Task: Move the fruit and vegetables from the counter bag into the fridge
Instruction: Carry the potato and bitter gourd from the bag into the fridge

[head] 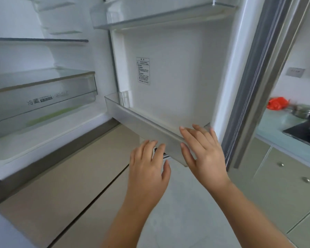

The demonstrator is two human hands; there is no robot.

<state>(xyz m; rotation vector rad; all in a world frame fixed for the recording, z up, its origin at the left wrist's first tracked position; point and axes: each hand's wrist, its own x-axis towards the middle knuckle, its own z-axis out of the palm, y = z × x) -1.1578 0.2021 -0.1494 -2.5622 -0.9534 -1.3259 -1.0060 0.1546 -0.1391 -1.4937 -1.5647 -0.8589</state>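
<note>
Fridge door: open. Red bag: on tabletop beyond the door, well right of both hands. Right hand, nearer, and left hand: fingers spread, empty.

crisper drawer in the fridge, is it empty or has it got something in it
Not empty: through the clear front of the crisper drawer a long pale green shape lies along its floor. What it is cannot be told.

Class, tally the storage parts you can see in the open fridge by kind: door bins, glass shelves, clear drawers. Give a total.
Door bins: 2, lower and upper
Glass shelves: 1
Clear drawers: 1
Total: 4
</note>
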